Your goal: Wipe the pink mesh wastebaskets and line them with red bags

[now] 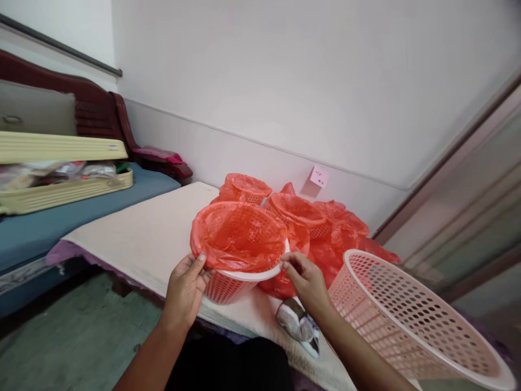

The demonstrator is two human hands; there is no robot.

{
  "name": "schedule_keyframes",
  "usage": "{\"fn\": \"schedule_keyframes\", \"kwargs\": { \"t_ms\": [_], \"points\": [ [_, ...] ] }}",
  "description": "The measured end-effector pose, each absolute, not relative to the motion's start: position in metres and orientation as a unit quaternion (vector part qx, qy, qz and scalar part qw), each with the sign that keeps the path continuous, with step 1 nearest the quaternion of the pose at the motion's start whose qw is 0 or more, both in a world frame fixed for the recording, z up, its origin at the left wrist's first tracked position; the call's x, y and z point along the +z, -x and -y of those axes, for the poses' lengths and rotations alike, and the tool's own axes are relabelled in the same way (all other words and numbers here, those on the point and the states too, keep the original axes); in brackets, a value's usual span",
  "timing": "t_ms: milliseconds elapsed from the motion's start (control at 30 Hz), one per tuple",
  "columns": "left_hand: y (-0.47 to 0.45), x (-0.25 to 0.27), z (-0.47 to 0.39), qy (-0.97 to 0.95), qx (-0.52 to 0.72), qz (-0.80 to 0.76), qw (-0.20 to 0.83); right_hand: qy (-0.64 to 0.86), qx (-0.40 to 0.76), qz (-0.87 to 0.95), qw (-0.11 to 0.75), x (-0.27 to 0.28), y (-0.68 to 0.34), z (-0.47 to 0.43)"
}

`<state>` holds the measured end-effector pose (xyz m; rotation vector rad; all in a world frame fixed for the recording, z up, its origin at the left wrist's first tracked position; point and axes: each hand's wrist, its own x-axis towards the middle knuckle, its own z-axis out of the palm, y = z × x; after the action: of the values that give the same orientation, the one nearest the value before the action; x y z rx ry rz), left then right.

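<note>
A pale plastic basket point(228, 289) with a perforated wall stands on the light cloth in front of me. It is lined with a red plastic bag point(240, 239), whose edge is folded over most of the rim; the white rim shows bare at the front and right. My left hand point(186, 290) pinches the bag's edge at the left front, thumb on top. At the right side of the rim my right hand point(307, 279) has thumb and forefinger closed on the bag's edge; the fingertips partly hide it.
Behind stand two red-lined baskets point(299, 209) and a heap of red bags point(337, 244). A large pink perforated basket point(407, 320) tilts at right. Grey-and-white cloth point(295, 320) lies near my right wrist. A pink note point(319, 176) is on the wall; a yellow case point(69, 190) lies open at left.
</note>
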<state>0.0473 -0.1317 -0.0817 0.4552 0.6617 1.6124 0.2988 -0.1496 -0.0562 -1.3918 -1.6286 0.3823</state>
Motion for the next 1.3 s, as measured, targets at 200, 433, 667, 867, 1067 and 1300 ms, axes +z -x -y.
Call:
{"fn": "schedule_keyframes", "kwargs": {
  "t_ms": [200,433,667,867,1067,1300],
  "points": [
    [-0.052,-0.081,0.136,-0.208,0.693,-0.299,0.622,0.613,0.255,0.652,0.367,-0.047,-0.315,0.145],
    [-0.070,-0.092,0.187,-0.210,0.681,-0.347,0.610,0.695,0.358,0.564,0.266,-0.015,-0.325,0.145],
    [-0.071,-0.095,0.205,-0.205,0.682,-0.352,0.608,0.675,0.345,0.542,0.363,-0.019,-0.323,0.159],
    [-0.074,-0.098,0.207,-0.206,0.681,-0.348,0.611,0.592,0.498,0.558,0.301,-0.021,-0.297,0.188],
    [-0.079,-0.096,0.214,-0.199,0.676,-0.343,0.621,0.634,0.435,0.540,0.343,-0.024,-0.300,0.175],
    [-0.088,-0.104,0.231,-0.209,0.676,-0.342,0.619,0.730,0.308,0.547,0.271,-0.020,-0.311,0.139]
  ]
}}
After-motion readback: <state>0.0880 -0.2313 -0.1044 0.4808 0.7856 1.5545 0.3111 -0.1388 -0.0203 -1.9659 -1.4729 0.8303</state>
